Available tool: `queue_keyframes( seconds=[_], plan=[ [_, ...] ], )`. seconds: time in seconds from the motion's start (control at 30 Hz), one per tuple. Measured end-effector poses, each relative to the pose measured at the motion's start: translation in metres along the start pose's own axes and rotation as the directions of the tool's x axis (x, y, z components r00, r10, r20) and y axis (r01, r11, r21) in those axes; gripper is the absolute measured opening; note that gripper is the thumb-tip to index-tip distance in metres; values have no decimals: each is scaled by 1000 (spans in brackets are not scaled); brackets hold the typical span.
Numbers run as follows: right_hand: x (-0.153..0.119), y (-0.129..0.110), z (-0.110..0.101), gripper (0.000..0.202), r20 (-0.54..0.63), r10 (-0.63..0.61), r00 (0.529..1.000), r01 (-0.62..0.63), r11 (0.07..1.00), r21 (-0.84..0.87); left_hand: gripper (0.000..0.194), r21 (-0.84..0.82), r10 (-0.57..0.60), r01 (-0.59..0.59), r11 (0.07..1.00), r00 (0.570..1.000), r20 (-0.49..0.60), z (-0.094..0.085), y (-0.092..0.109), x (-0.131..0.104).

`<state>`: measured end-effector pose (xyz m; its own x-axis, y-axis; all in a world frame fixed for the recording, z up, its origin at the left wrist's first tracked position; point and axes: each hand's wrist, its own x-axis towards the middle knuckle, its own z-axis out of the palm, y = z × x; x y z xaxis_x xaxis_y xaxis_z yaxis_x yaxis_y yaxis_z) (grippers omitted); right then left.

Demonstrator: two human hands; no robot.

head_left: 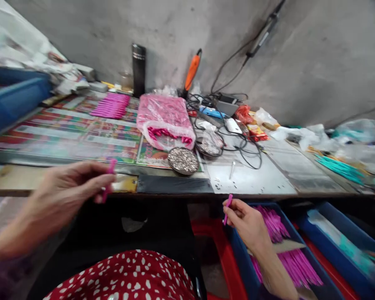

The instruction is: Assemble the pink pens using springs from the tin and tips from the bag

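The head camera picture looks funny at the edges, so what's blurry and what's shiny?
In the head view, the teal pieces at lower right look smeared, and the left sleeve is soft; also in the head view, the silvery bits glint and the pink bag shows whitish shine.

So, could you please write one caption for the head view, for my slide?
Left hand and right hand each hold a slim pink piece before a cluttered workbench.

1. Your left hand (76,183) pinches a pink stick (111,166).
2. Your right hand (249,225) pinches a second pink stick (228,209) near the blue bin (242,262).
3. An open plastic bag (164,110) lies before you.
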<state>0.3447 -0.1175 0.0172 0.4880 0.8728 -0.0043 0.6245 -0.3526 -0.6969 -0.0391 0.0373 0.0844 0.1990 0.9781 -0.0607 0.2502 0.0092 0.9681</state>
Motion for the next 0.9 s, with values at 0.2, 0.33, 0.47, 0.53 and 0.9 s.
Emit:
queue_keyframes(
  seconds=[0.2, 0.33, 0.47, 0.53, 0.9],
  plan=[
    [4, -49, 44, 36, 194, -108, 975, 40, 945, 325, 39, -293, 25, 62, 954, 958, 286, 39, 0, -6],
    [-1, -83, 70, 33, 292, -196, 936, 54, 901, 431, 36, -370, 5, 130, 920, 939, 344, 47, -9, -9],
    [-9, -115, 89, 31, 366, -286, 885, 60, 851, 521, 35, -422, 16, 147, 895, 933, 359, 51, -16, -12],
    [-13, -128, 96, 27, 354, -316, 880, 71, 825, 561, 34, -453, 26, 150, 879, 932, 361, 52, -18, -14],
    [-26, -150, 120, 28, 217, -382, 899, 156, 739, 656, 32, -531, -38, 244, 811, 929, 369, 57, -23, -21]
  ],
)
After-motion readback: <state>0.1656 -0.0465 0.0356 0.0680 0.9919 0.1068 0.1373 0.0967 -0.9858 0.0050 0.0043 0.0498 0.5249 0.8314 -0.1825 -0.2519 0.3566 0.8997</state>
